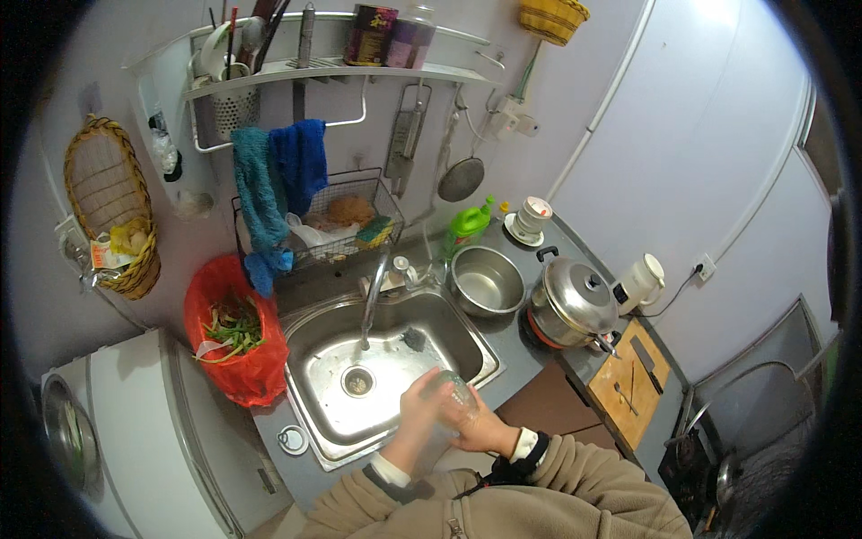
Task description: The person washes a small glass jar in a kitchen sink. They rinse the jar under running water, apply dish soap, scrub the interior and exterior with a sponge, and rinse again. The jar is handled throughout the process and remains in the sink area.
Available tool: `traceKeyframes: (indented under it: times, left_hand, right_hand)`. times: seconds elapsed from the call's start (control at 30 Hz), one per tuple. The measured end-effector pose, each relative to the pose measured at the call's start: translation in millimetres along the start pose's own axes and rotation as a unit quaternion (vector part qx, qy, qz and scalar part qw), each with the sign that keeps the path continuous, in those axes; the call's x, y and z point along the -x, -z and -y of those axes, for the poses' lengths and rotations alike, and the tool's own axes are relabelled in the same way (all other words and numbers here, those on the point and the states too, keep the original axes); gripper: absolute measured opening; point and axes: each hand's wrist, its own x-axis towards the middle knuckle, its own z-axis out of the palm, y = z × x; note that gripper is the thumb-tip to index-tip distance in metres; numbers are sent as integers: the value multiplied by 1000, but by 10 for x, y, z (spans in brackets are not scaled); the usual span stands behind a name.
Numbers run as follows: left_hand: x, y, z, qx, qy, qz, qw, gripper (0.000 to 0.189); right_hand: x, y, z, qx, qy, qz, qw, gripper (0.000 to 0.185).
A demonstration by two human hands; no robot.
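Note:
Over the near right edge of the steel sink [323, 418], a clear glass jar [456, 393] is held tilted between both hands. My left hand [419, 409], slightly blurred, wraps the jar from the left. From the right and below, my right hand [483, 429] grips it, partly hiding its body. Under the steel faucet [372, 303], the sink basin holds a dark grey scrubbing pad [413, 339] and a drain strainer [358, 383]. A round clear lid with a pale ring [293, 440] lies on the counter left of the sink.
A red plastic bag [236, 364] of green vegetable scraps stands left of the sink. To the right are a steel pot [486, 279], a lidded steamer pot [580, 300] and a cutting board [609, 387] bearing a cleaver [645, 360]. Behind the faucet hangs a wire basket [377, 185].

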Motion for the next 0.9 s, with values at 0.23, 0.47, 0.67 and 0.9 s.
traceKeyframes:
  times: [0.23, 0.47, 0.67, 0.9]
  left_hand:
    - [-22, 133, -31, 226, -102, 208, 946, 78]
    - [8, 90, -224, 266, 32, 112, 957, 66]
    - [70, 6, -271, 252, 118, -19, 960, 45]
    - [48, -91, -338, 320, -107, 148, 930, 88]
  right_hand:
    - [150, -110, -14, -858, 106, 21, 503, 78]
    - [-26, 179, -146, -459, 16, -176, 871, 41]
    - [-116, 186, -27, 2, 84, -211, 974, 50]
    - [53, 157, -1, -788, 51, -53, 611, 62]
